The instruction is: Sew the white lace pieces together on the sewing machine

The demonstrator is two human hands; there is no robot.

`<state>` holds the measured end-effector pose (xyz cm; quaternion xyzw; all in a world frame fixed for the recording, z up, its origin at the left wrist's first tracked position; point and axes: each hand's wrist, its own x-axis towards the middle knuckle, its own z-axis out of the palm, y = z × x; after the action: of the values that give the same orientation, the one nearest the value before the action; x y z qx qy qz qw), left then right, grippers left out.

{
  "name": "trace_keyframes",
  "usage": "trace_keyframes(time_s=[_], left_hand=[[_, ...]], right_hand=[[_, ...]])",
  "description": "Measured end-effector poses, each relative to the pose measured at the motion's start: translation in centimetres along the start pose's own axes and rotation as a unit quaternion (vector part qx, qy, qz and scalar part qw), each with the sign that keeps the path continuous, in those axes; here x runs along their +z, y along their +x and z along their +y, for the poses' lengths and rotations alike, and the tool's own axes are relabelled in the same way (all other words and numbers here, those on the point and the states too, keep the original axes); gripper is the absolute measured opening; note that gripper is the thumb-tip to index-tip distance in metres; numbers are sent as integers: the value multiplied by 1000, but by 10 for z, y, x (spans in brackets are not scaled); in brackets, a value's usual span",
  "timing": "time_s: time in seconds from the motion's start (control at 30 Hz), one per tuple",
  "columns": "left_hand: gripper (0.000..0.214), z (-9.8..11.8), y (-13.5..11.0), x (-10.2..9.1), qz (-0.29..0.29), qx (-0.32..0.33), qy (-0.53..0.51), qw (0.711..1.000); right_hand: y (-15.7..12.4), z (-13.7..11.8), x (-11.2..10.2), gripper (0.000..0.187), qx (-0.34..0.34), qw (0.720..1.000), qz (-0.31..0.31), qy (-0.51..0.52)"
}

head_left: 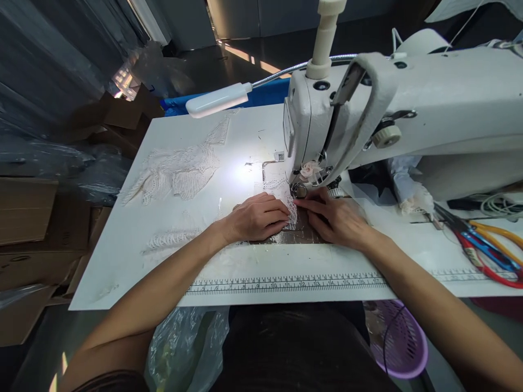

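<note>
A narrow strip of white lace (286, 198) runs under the presser foot (298, 190) of a white sewing machine (392, 114). My left hand (255, 218) lies flat on the table left of the strip, fingers pressed down on the lace. My right hand (337, 218) rests just right of the strip, fingers stretched toward the presser foot and touching the lace edge. A metal plate (294, 235) lies under both hands.
More white lace pieces (175, 171) lie on the white table (122, 256) at the left. A gooseneck lamp (218, 99) lights the work. Scissors with coloured handles (486, 245) lie at the right. A printed ruler (281, 284) lines the front edge. Cardboard boxes (28, 218) stand left; a purple basket (402, 340) sits below.
</note>
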<state>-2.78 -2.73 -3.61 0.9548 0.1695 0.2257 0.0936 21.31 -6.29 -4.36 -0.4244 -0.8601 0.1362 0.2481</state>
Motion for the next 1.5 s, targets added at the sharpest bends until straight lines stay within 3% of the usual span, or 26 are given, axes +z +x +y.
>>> trace_keyframes(time_s=[0.1,0.67,0.83,1.1,1.5], left_hand=[[15,-1,-1,0,-8,14,21,1000],[18,4,1,-3,-26,89,128,987],[22,8,3,-8,-72,110,174,976],[22,15,1,-14,-111,76,131,982],[27,8,-2,-10,-79,25,90,993]], right_hand=[[1,2,5,38,-7,999,-3,-44],[0,3,7,38,-23,1000,-2,-10],[0,3,3,38,-59,998,-26,0],[-1,4,0,35,-65,997,-40,-10],[2,-4,0,37,-22,995,-60,-71]])
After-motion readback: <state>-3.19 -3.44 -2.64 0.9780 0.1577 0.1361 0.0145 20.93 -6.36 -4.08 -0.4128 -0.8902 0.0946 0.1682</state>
